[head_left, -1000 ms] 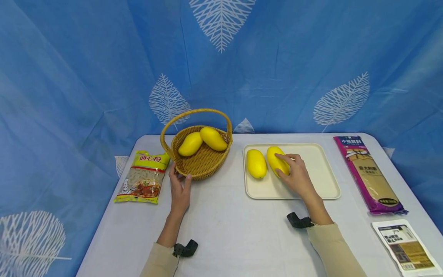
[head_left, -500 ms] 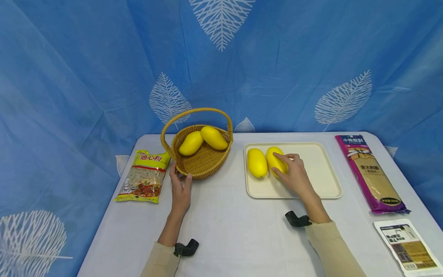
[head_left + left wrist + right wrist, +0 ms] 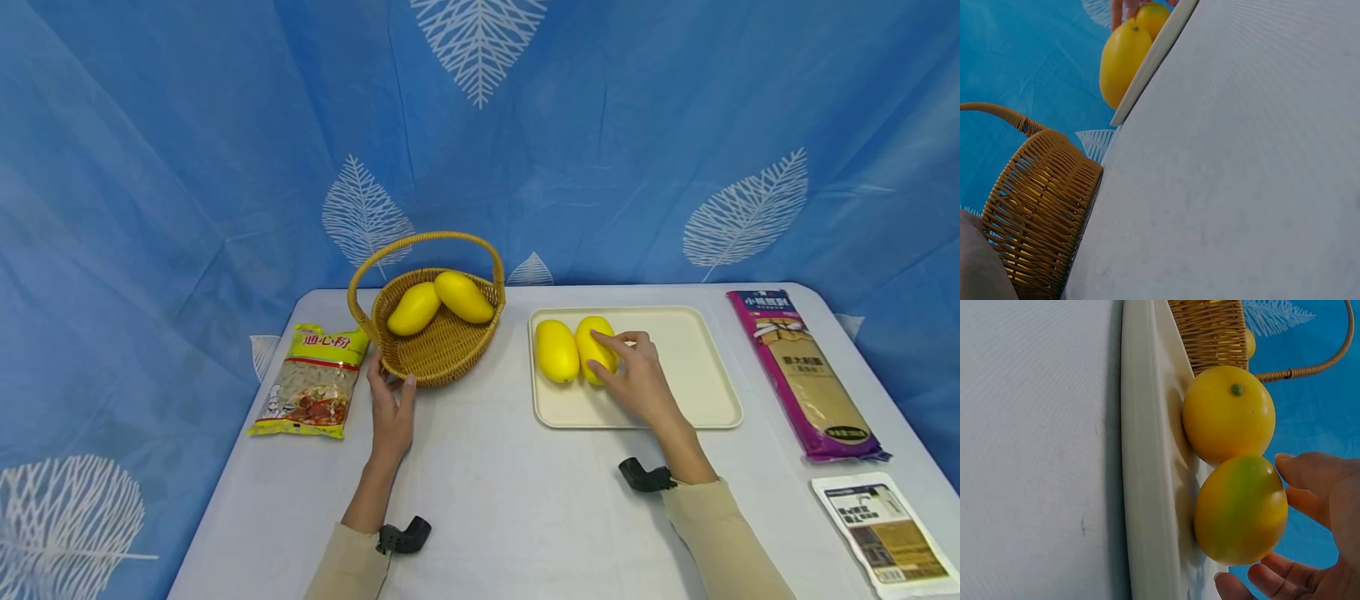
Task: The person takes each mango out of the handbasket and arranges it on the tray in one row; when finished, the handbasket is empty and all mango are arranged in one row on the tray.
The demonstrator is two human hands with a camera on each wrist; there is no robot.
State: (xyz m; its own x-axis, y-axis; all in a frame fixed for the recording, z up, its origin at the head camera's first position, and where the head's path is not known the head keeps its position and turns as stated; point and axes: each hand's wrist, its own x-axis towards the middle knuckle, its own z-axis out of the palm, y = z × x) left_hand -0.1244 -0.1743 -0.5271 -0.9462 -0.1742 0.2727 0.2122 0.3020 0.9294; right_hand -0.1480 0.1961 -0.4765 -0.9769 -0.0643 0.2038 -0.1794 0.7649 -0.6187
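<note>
My right hand (image 3: 637, 379) has its thumb and fingers around the right-hand yellow mango (image 3: 592, 346), which lies on the cream tray (image 3: 697, 367). In the right wrist view this mango (image 3: 1241, 509) shows a green patch and touches the other mango (image 3: 1229, 412). That left-hand mango (image 3: 557, 352) lies close to the tray's left edge. My left hand (image 3: 392, 417) rests against the near left side of the wicker basket (image 3: 442, 354), fingers fairly straight and partly hidden by it. Two more mangoes (image 3: 463, 297) lie inside the basket.
A yellow bag of macaroni (image 3: 311, 383) lies left of the basket. Right of the tray are a long purple pack of spaghetti (image 3: 806, 375) and a white pouch (image 3: 885, 529). The basket's arched handle (image 3: 427, 237) stands up. A blue curtain (image 3: 600, 150) hangs behind the white table (image 3: 510, 500).
My right hand has shifted the right-hand mango slightly left, against the other one. The left hand and the basket hold their place; the head view has tilted a little.
</note>
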